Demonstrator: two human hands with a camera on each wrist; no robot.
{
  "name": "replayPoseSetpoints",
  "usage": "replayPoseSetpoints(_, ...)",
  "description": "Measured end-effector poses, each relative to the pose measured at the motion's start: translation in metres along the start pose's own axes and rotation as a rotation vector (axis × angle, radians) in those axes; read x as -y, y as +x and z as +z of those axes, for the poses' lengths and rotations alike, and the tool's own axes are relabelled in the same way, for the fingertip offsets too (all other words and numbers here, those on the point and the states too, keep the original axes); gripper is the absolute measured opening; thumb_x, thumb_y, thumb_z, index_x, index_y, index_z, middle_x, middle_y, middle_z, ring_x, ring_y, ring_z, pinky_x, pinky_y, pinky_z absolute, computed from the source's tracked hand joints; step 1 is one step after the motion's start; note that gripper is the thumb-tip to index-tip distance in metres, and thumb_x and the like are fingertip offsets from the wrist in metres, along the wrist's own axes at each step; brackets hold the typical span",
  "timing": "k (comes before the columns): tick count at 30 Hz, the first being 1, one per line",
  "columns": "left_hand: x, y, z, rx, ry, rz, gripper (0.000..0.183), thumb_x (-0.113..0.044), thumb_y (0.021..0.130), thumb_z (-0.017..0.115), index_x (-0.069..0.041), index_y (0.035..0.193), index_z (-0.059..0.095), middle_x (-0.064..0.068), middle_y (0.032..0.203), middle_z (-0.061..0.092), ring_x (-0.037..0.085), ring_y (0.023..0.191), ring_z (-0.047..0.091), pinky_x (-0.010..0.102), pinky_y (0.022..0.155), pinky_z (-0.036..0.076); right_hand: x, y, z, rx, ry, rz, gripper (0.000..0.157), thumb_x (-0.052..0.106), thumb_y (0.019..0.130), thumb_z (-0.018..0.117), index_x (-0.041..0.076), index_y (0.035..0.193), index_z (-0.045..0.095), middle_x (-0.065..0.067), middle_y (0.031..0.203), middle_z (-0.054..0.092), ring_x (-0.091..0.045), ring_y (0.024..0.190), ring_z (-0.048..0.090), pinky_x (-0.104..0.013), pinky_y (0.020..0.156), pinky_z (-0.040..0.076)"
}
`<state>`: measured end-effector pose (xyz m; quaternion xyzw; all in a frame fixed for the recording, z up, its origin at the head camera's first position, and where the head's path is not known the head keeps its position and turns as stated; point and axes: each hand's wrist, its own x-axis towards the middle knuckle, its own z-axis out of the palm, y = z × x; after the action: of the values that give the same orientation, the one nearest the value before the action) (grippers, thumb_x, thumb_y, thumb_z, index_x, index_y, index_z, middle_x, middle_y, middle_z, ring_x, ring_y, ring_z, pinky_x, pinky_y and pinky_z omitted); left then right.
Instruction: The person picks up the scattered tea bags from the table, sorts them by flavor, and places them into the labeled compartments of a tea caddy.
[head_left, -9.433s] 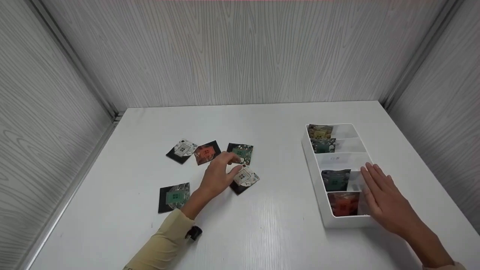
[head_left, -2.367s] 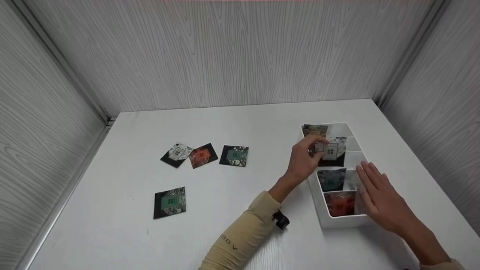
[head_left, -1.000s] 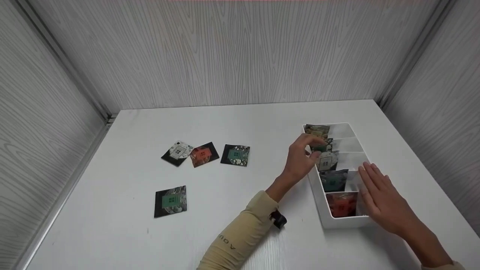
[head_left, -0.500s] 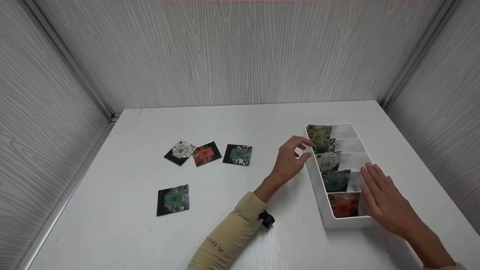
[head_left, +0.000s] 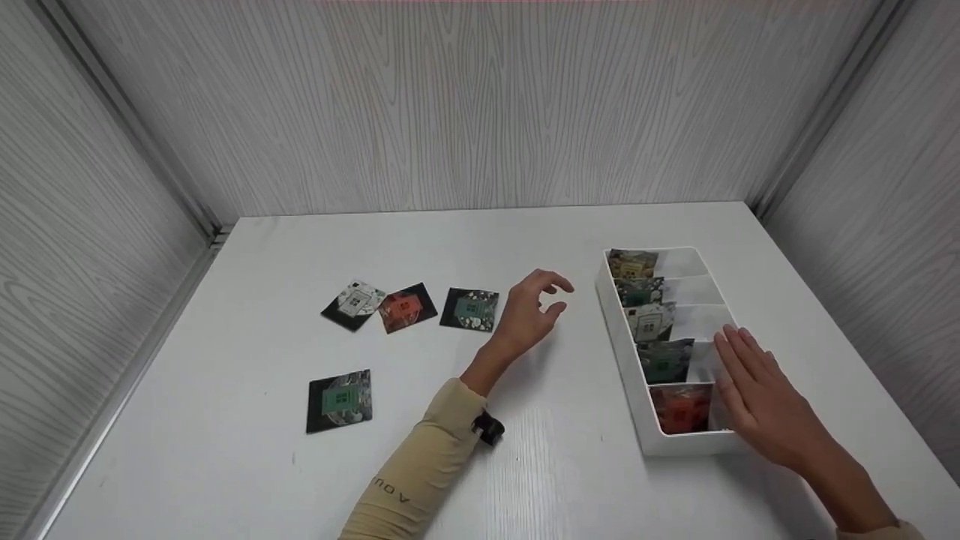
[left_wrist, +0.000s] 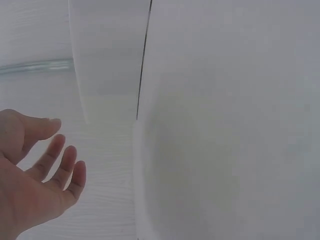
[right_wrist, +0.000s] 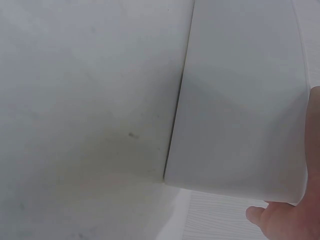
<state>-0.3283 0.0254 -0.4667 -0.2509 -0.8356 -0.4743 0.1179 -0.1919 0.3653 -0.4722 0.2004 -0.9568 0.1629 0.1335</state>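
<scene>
The grooved grey wall fills the backdrop, and below it spreads the white table, its far edge running along the wall's foot and its left edge lined by a metal strip. On the right stands the white box, long side pointing away from us, five compartments in a row, with a strip of tabletop beyond its far end and more along its right. Now the hands! The right hand lies along the box's right side, fingers straight and together, touching the wall, gripping nothing. The left hand hovers over the table left of the box, thumb and forefinger well parted, the other fingers loosely bent, nothing between them, and there's a gap of bare tabletop from fingertips to rim. Down to the packets: in the box, far to near, a yellow-labelled packet, a speckled green one, a white one, a plain green one and a red one, each at the left of its compartment. Four more lie flat on the table: a loose white packet touching a loose red packet, a loose speckled packet just beside the left hand, and a loose green packet nearer us, well apart.
</scene>
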Motion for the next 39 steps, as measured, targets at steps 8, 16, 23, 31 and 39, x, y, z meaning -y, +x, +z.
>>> replayPoseSetpoints(8, 0.02, -0.004, -0.026, 0.083, 0.182, -0.048, 0.022, -0.002, 0.096, 0.069, -0.006, 0.118, 0.07, 0.013, 0.118, 0.066, 0.032, 0.114, 0.062, 0.039, 0.096, 0.051, 0.002, 0.001, -0.001, -0.006, -0.007, 0.003, 0.059, 0.023, 0.11, 0.044, 0.005, 0.162, 0.025, -0.02, 0.167, 0.022, -0.03, 0.157, 0.01, -0.04, 0.125, 0.0)
replayPoseSetpoints(16, 0.045, -0.005, -0.061, 0.11, 0.237, -0.111, 0.026, 0.003, 0.096, 0.066, -0.006, 0.12, 0.07, 0.017, 0.122, 0.064, 0.035, 0.113, 0.061, 0.045, 0.096, 0.05, 0.002, 0.0, 0.0, 0.0, -0.018, 0.014, 0.059, 0.022, 0.109, 0.047, 0.002, 0.161, 0.028, -0.02, 0.167, 0.023, -0.032, 0.156, 0.013, -0.044, 0.125, 0.001)
replayPoseSetpoints(23, 0.06, -0.004, -0.089, 0.149, 0.24, -0.139, 0.031, 0.009, 0.096, 0.058, -0.005, 0.122, 0.068, 0.018, 0.127, 0.062, 0.036, 0.124, 0.056, 0.047, 0.104, 0.045, 0.002, 0.0, 0.001, -0.009, -0.03, 0.013, 0.059, 0.024, 0.109, 0.044, 0.004, 0.162, 0.027, -0.02, 0.167, 0.023, -0.031, 0.156, 0.012, -0.045, 0.125, 0.002)
replayPoseSetpoints(31, 0.069, -0.003, -0.104, 0.346, 0.344, -0.208, 0.039, 0.011, 0.095, 0.056, -0.007, 0.128, 0.067, 0.017, 0.145, 0.054, 0.037, 0.137, 0.046, 0.055, 0.113, 0.036, 0.003, -0.001, 0.001, 0.001, -0.031, 0.01, 0.059, 0.024, 0.109, 0.044, 0.003, 0.162, 0.026, -0.02, 0.167, 0.022, -0.032, 0.157, 0.012, -0.041, 0.125, -0.001)
replayPoseSetpoints(39, 0.074, -0.001, -0.107, 0.493, 0.414, -0.134, 0.048, 0.017, 0.085, 0.064, 0.0, 0.13, 0.065, 0.02, 0.138, 0.058, 0.036, 0.128, 0.053, 0.05, 0.109, 0.043, 0.003, 0.0, -0.001, -0.01, -0.039, 0.003, 0.059, 0.023, 0.109, 0.046, 0.003, 0.161, 0.028, -0.019, 0.167, 0.023, -0.031, 0.156, 0.013, -0.039, 0.125, 0.0)
